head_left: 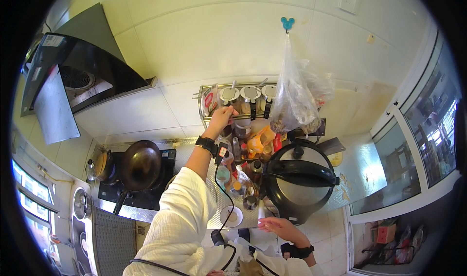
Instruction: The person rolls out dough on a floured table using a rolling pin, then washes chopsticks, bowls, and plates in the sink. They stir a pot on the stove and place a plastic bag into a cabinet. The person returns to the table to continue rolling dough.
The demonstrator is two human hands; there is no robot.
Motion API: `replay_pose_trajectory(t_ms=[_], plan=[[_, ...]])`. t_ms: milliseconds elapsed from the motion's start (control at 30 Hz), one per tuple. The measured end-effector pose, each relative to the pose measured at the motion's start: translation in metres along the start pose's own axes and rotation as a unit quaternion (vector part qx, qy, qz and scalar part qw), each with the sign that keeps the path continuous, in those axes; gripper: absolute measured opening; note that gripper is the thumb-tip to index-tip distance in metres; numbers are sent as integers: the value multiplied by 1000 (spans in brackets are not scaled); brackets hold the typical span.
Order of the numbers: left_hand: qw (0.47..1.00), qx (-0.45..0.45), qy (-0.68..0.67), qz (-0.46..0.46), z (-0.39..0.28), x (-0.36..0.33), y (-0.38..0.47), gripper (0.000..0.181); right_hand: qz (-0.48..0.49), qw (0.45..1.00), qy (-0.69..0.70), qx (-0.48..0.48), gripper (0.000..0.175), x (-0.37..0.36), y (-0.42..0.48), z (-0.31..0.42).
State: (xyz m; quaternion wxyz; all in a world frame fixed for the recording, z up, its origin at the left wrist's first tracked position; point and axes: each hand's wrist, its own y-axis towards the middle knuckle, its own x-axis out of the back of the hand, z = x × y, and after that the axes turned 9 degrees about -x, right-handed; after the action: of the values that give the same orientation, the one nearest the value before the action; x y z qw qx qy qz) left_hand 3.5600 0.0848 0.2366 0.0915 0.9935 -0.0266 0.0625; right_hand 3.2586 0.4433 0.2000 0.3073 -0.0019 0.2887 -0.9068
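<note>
My left hand [222,118] reaches up to the wall rack, its fingers curled at the dark handle of the leftmost lidded seasoning jar [230,93]. Beside that jar stand two more lidded jars, a middle one [251,93] and a right one [269,91], each with a black handle. Low at the counter's front edge is my right hand [280,229], palm partly turned up. Its fingertips meet the lower end of a white, spoon-like object [261,209]; whether they grip it is unclear. Left of it sits a small white bowl [231,216] with something pale inside.
Several bottles [239,188] crowd under my left forearm. A large black-handled pressure cooker [303,184] stands to the right, a cleaver [331,146] behind it. Plastic bags [293,97] hang from a blue hook. A wok [141,165] sits on the stove, below a range hood [84,71].
</note>
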Motion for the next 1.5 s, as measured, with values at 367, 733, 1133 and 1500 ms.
replay_pose_trajectory(t_ms=[367, 733, 1133, 1500], plan=[[922, -253, 277, -93, -13, -8, -44, 29, 2, 996, -81, 30, 35, -11, 10, 15], [898, -239, 346, -127, -108, 133, -343, 15, 107, 947, -300, 53, 35, -99, 67, 53], [783, 10, 494, -379, -116, 339, -731, 17, 284, 797, -486, 218, 56, -402, 169, 60], [646, 129, 525, -538, -128, 407, -938, 29, 366, 761, -523, 112, 41, -643, 202, 59]])
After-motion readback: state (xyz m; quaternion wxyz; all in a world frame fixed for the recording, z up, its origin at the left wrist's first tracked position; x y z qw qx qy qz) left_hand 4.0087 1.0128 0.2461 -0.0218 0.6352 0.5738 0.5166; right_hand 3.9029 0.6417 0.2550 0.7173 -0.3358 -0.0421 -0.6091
